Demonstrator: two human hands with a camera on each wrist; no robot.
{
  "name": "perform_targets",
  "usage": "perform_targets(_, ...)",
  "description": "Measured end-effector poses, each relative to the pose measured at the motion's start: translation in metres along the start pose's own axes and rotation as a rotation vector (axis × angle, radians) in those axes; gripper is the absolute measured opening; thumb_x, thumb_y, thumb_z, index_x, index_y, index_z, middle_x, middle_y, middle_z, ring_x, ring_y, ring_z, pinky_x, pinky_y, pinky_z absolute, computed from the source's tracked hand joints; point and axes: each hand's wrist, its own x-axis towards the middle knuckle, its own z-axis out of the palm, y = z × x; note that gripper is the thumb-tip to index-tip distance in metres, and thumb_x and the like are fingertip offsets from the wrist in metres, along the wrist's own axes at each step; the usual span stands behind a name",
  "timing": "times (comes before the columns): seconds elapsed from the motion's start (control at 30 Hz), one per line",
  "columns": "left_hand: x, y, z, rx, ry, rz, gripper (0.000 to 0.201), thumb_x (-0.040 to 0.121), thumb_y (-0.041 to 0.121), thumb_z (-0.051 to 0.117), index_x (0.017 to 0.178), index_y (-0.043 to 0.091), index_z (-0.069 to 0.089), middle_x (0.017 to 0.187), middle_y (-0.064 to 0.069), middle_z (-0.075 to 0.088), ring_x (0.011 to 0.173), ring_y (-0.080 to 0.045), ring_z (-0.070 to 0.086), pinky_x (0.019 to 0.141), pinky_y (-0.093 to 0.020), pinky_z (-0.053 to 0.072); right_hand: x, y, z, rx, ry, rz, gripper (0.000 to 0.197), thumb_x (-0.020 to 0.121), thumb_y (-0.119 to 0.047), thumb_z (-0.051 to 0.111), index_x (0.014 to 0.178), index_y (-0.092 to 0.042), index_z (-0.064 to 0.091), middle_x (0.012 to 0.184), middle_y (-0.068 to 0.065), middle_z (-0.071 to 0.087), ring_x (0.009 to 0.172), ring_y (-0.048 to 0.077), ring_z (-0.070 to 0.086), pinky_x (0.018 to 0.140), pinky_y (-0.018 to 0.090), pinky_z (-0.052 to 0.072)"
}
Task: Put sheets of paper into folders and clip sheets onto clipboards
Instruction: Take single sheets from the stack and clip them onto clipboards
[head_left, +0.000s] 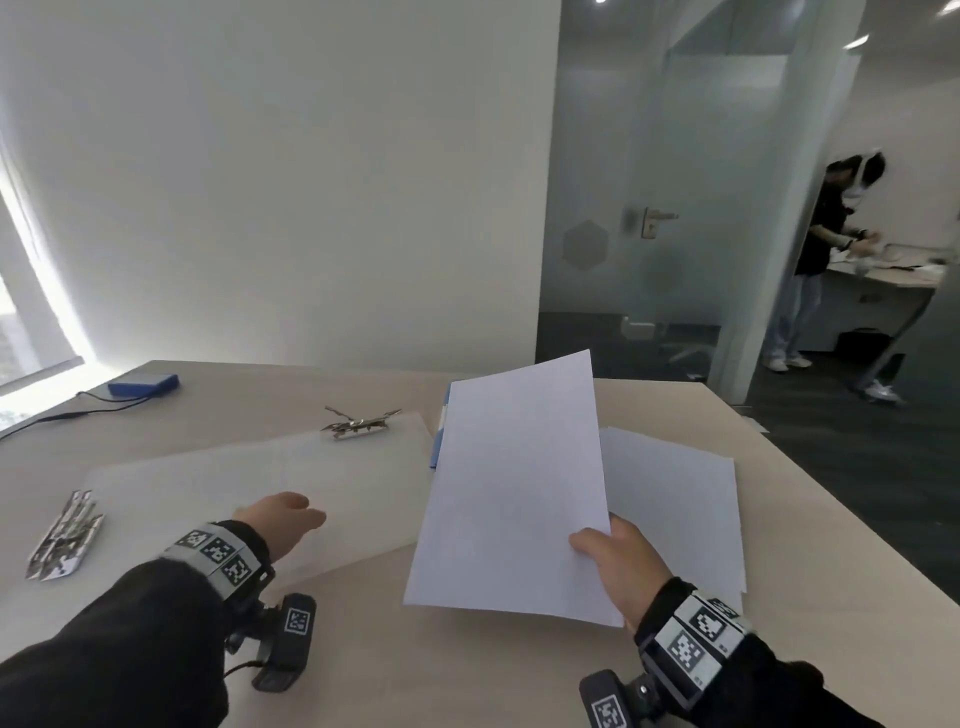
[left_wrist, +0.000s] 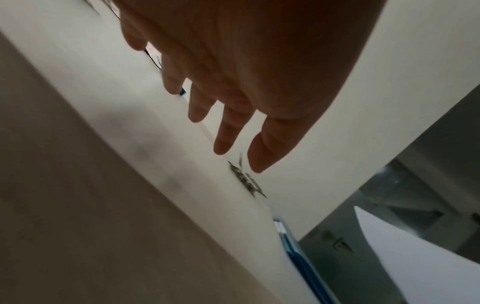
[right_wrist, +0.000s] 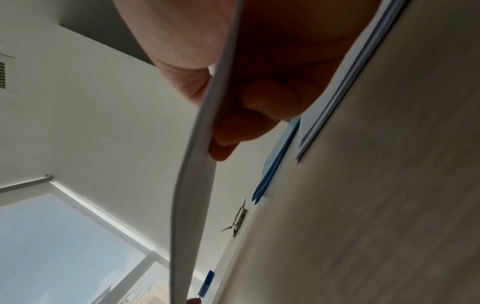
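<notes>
My right hand (head_left: 618, 561) pinches the near right corner of a white sheet of paper (head_left: 514, 488) and holds it lifted and tilted over the table; in the right wrist view the thumb and fingers (right_wrist: 233, 127) clamp the sheet (right_wrist: 192, 185) edge-on. A stack of white sheets (head_left: 675, 499) lies flat to its right. A translucent clipboard (head_left: 218, 483) with a metal clip (head_left: 361, 423) lies at the left. My left hand (head_left: 283, 519) hovers open over the clipboard, fingers straight (left_wrist: 228, 131). A blue folder (head_left: 439, 436) peeks out behind the held sheet.
A second metal clip (head_left: 65, 535) on another translucent board lies at the far left. A blue box (head_left: 143, 384) with a black cable sits at the back left of the table (head_left: 467, 675). Another person (head_left: 815, 260) stands at a desk beyond the glass door.
</notes>
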Motion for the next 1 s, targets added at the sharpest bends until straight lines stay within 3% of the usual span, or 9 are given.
perform_targets(0.1, -0.008, -0.027, -0.008, 0.186, -0.129, -0.059, 0.068, 0.089, 0.049, 0.053, 0.148, 0.022, 0.033, 0.157, -0.009, 0.031, 0.143, -0.029, 0.032, 0.118, -0.035, 0.022, 0.008, -0.005, 0.026, -0.002, -0.046, -0.01, 0.022, 0.092, -0.005, 0.05, 0.098, -0.012, 0.07, 0.097, 0.01, 0.075, 0.091, 0.028, 0.069, 0.075, 0.035, 0.055)
perform_targets(0.2, -0.036, -0.034, -0.008, 0.431, -0.178, 0.011, 0.067, 0.093, 0.056, 0.039, 0.152, 0.031, 0.017, 0.163, -0.007, 0.009, 0.15, -0.027, 0.014, 0.12, -0.034, 0.009, 0.016, -0.011, 0.056, 0.013, -0.088, -0.024, 0.021, 0.092, -0.005, 0.051, 0.094, -0.012, 0.07, 0.085, 0.005, 0.074, 0.078, 0.023, 0.069, 0.062, 0.028, 0.051)
perform_targets(0.4, -0.089, -0.039, -0.019, 0.466, -0.241, 0.111, 0.066, 0.089, 0.063, 0.039, 0.149, 0.042, 0.023, 0.161, 0.01, 0.02, 0.146, -0.025, 0.022, 0.116, -0.041, 0.017, 0.032, -0.025, 0.12, 0.043, -0.132, -0.032, 0.018, 0.088, -0.006, 0.055, 0.097, -0.007, 0.07, 0.092, 0.012, 0.075, 0.085, 0.032, 0.069, 0.076, 0.038, 0.053)
perform_targets(0.53, -0.105, -0.063, -0.032, 0.01, -0.315, 0.098, 0.051, 0.09, 0.05, 0.052, 0.139, 0.04, 0.044, 0.144, 0.013, 0.049, 0.128, -0.011, 0.048, 0.105, -0.026, 0.038, 0.033, -0.035, 0.155, 0.067, -0.194, -0.04, 0.014, 0.088, -0.003, 0.054, 0.092, -0.004, 0.068, 0.084, 0.013, 0.072, 0.074, 0.03, 0.066, 0.065, 0.031, 0.049)
perform_targets(0.63, -0.107, -0.085, -0.053, -0.307, -0.177, 0.021, 0.023, 0.086, 0.027, 0.057, 0.107, 0.029, 0.068, 0.114, 0.007, 0.069, 0.095, -0.01, 0.063, 0.067, -0.022, 0.045, 0.032, -0.035, 0.18, 0.07, -0.261, -0.038, 0.014, 0.088, -0.003, 0.054, 0.093, -0.006, 0.067, 0.086, 0.013, 0.073, 0.076, 0.031, 0.066, 0.067, 0.032, 0.05)
perform_targets(0.73, -0.1, -0.115, -0.079, -0.392, 0.097, -0.055, 0.024, 0.085, 0.005, 0.048, 0.08, 0.017, 0.068, 0.081, -0.003, 0.069, 0.066, -0.017, 0.058, 0.043, -0.017, 0.037, 0.027, -0.031, 0.204, 0.051, -0.343, -0.027, 0.015, 0.088, -0.002, 0.053, 0.094, -0.008, 0.066, 0.087, 0.012, 0.073, 0.077, 0.031, 0.066, 0.067, 0.032, 0.05)
perform_targets(0.83, -0.09, -0.15, -0.103, -0.411, 0.288, -0.15, 0.025, 0.086, 0.005, 0.047, 0.083, 0.019, 0.067, 0.09, -0.013, 0.07, 0.069, -0.018, 0.057, 0.046, -0.021, 0.038, 0.017, -0.029, 0.227, 0.025, -0.451, -0.004, 0.019, 0.089, 0.001, 0.052, 0.099, -0.007, 0.066, 0.093, 0.014, 0.074, 0.08, 0.032, 0.068, 0.068, 0.033, 0.054)
perform_targets(0.93, -0.077, -0.175, -0.115, -0.427, 0.271, -0.259, 0.027, 0.091, 0.007, 0.044, 0.107, 0.017, 0.064, 0.107, -0.011, 0.066, 0.087, -0.022, 0.057, 0.056, -0.024, 0.043, 0.006, -0.028, 0.247, 0.014, -0.561, 0.021, 0.019, 0.085, 0.001, 0.056, 0.101, -0.001, 0.066, 0.092, 0.016, 0.073, 0.076, 0.031, 0.068, 0.065, 0.031, 0.055)
perform_targets(1.0, -0.07, -0.181, -0.115, -0.44, 0.228, -0.299, 0.032, 0.095, 0.005, 0.042, 0.121, 0.013, 0.059, 0.109, -0.009, 0.06, 0.094, -0.023, 0.054, 0.058, -0.025, 0.043, -0.001, -0.028, 0.257, 0.015, -0.607, 0.027, 0.025, 0.072, -0.008, 0.061, 0.096, -0.003, 0.067, 0.087, 0.014, 0.074, 0.074, 0.03, 0.069, 0.065, 0.032, 0.055)
